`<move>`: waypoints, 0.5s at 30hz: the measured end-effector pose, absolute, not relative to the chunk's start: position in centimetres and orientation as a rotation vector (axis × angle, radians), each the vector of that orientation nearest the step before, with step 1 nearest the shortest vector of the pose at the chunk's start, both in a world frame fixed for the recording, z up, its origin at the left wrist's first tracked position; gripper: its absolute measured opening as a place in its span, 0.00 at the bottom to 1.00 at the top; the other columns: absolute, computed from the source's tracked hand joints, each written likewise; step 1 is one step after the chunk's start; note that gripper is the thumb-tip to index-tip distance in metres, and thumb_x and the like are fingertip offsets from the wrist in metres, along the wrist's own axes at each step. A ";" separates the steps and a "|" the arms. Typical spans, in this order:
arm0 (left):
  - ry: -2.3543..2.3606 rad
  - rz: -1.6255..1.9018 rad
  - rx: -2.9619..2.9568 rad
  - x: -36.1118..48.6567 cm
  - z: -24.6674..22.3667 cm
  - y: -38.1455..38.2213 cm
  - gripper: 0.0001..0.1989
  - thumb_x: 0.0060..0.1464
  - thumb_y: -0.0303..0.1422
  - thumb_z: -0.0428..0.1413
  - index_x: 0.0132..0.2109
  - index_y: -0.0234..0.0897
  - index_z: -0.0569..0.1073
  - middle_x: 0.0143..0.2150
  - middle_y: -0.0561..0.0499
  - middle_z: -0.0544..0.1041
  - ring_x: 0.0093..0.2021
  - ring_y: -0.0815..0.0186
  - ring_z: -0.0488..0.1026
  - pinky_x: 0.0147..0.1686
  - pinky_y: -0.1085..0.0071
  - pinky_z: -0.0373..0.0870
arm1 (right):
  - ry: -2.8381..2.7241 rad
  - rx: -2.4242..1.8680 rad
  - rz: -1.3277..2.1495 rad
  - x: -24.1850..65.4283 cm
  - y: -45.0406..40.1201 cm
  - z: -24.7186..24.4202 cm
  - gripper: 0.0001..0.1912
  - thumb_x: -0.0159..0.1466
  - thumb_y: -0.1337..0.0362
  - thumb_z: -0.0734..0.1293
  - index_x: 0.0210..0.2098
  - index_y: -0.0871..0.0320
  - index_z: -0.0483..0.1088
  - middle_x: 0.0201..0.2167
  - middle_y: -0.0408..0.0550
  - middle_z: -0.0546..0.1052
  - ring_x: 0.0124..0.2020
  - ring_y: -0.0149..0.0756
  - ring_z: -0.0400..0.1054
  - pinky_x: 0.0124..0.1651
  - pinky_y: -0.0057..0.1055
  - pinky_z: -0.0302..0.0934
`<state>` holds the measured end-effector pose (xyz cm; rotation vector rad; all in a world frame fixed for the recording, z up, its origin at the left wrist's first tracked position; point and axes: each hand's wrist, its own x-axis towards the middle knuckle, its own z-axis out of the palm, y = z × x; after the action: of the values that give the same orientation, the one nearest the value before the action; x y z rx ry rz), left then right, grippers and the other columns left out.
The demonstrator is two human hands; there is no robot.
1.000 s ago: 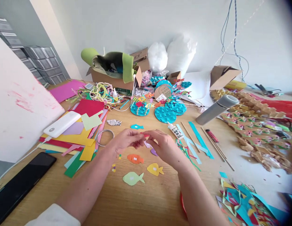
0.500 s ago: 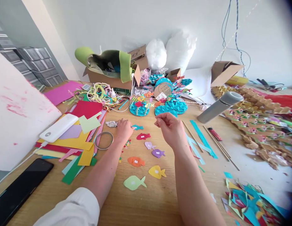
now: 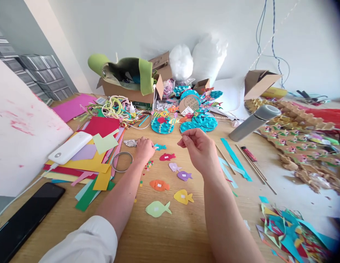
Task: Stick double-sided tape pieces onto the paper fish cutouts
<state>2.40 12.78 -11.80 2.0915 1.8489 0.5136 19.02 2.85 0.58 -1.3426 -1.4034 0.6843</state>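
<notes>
My left hand [image 3: 144,149] rests on the table with curled fingers, its thumb side against a blue paper fish [image 3: 160,147]. To its left lies a black-and-white patterned fish cutout [image 3: 130,143], partly behind the fingers. My right hand [image 3: 199,151] is raised over the table, thumb and forefinger pinched together; whatever is between the tips is too small to make out. Below the hands lie a red fish [image 3: 167,156], a lilac fish [image 3: 174,167], a purple fish [image 3: 184,176], an orange fish [image 3: 159,185], a yellow fish [image 3: 183,197] and a light green fish [image 3: 157,209], each bearing a small white patch.
Coloured paper sheets [image 3: 101,126], a white power bank [image 3: 70,148], a tape ring [image 3: 122,162] and a phone [image 3: 27,223] lie left. On the right are a grey flask [image 3: 253,124], wooden sticks [image 3: 256,170] and paper scraps [image 3: 290,232]. Blue fish-decorated bases [image 3: 163,127] stand behind.
The view has shifted slightly. Both hands keep nearly the same pose, the left by the blue fish and the right pinched in the air; the fish lie as before.
</notes>
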 end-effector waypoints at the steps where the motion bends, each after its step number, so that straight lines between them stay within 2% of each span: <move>1: 1.836 0.523 2.079 2.4 -11.6 12.8 0.06 0.48 0.33 0.64 0.30 0.35 0.76 0.39 0.42 0.77 0.49 0.54 0.70 0.53 0.60 0.60 | -1.403 -1.342 0.688 19.0 2.7 0.7 0.04 0.62 0.64 0.62 0.35 0.57 0.66 0.25 0.44 0.76 0.29 0.32 0.73 0.35 0.31 0.66; 6: 1.747 0.595 1.979 2.4 -10.7 12.4 0.05 0.49 0.27 0.61 0.28 0.37 0.73 0.32 0.47 0.78 0.38 0.60 0.74 0.44 0.65 0.66 | -1.437 -1.370 0.716 20.0 0.8 0.5 0.04 0.63 0.63 0.62 0.36 0.57 0.66 0.26 0.45 0.76 0.30 0.33 0.72 0.35 0.31 0.66; 10: 1.660 0.706 1.870 2.4 -9.7 12.4 0.04 0.48 0.24 0.60 0.34 0.35 0.74 0.33 0.47 0.79 0.35 0.63 0.76 0.38 0.69 0.69 | -1.505 -1.548 0.719 21.9 -3.4 -2.3 0.06 0.67 0.61 0.59 0.36 0.56 0.64 0.29 0.46 0.76 0.31 0.34 0.72 0.35 0.31 0.65; 12: 1.598 0.767 1.819 2.3 -9.1 12.5 0.08 0.49 0.24 0.59 0.39 0.34 0.75 0.34 0.47 0.80 0.36 0.63 0.76 0.38 0.70 0.70 | -1.503 -1.699 0.573 22.9 -6.4 -4.6 0.06 0.68 0.61 0.58 0.38 0.55 0.62 0.32 0.46 0.76 0.33 0.35 0.72 0.36 0.32 0.65; 15: 1.489 0.829 1.767 2.4 -8.1 12.4 0.09 0.51 0.26 0.57 0.41 0.33 0.76 0.35 0.47 0.80 0.36 0.65 0.77 0.37 0.71 0.71 | -1.532 -1.826 0.257 24.1 -11.1 -8.4 0.05 0.68 0.62 0.57 0.40 0.54 0.62 0.35 0.49 0.74 0.36 0.38 0.71 0.38 0.35 0.64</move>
<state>2.41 12.43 -8.09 1.7672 1.4889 0.8285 24.07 -11.12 -8.41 -1.8263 -1.5323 0.2572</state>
